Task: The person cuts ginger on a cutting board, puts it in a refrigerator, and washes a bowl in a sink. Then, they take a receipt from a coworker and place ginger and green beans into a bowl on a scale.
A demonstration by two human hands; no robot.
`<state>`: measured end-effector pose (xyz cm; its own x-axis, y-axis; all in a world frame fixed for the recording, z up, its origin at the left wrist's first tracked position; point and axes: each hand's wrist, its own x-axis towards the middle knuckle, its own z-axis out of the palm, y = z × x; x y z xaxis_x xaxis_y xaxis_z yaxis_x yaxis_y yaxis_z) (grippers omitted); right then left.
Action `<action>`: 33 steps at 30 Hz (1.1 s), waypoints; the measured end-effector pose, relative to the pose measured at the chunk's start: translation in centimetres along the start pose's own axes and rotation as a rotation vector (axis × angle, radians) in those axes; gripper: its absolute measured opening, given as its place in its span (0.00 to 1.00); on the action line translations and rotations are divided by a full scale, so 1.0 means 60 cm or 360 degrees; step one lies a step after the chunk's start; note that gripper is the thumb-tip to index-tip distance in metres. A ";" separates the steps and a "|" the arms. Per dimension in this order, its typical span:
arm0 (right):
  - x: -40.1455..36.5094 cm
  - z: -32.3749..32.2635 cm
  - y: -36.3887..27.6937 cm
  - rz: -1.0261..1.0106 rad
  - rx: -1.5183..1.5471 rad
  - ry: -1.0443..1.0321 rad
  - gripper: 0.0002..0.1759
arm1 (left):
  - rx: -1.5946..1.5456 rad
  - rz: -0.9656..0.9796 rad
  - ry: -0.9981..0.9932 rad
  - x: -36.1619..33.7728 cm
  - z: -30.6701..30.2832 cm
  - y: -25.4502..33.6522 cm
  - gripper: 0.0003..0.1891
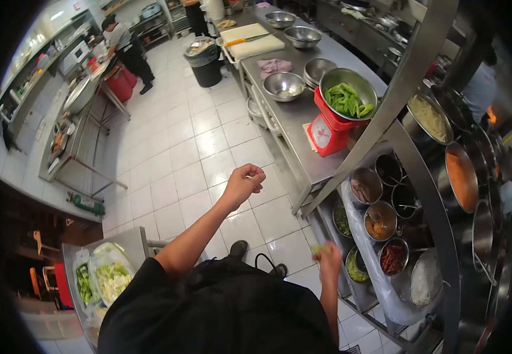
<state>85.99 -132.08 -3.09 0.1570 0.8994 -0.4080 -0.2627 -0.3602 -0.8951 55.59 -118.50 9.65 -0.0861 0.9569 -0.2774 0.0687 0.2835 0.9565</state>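
Observation:
My left hand (244,184) is raised over the tiled floor with its fingers curled closed, and nothing shows in them. Lower on the right, my right hand (328,259) is closed on a small green piece of vegetable (316,252); blur hides its exact kind. That hand is nearest to a container of chopped greens (358,265) on the low shelf. Ahead, on the steel table, a red dial scale (330,134) carries a steel bowl (334,78) of cut green vegetables (347,100).
A steel table (303,135) holds bowls and a knife (247,39) on a white cutting board (256,50). To the right are pots of food (394,256) and a slanting steel post (406,88). Bags of greens (111,271) lie lower left. A co-worker (127,50) stands far left.

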 end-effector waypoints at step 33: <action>0.226 0.339 -0.105 -0.0283 -0.0078 0.0541 0.13 | 0.0215 0.0530 -0.0643 0.490 0.146 0.390 0.11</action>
<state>70.43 -112.55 0.68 0.5048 0.8185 -0.2744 -0.1581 -0.2248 -0.9615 63.36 -83.19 23.09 0.3494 0.9370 0.0006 0.1563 -0.0589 0.9860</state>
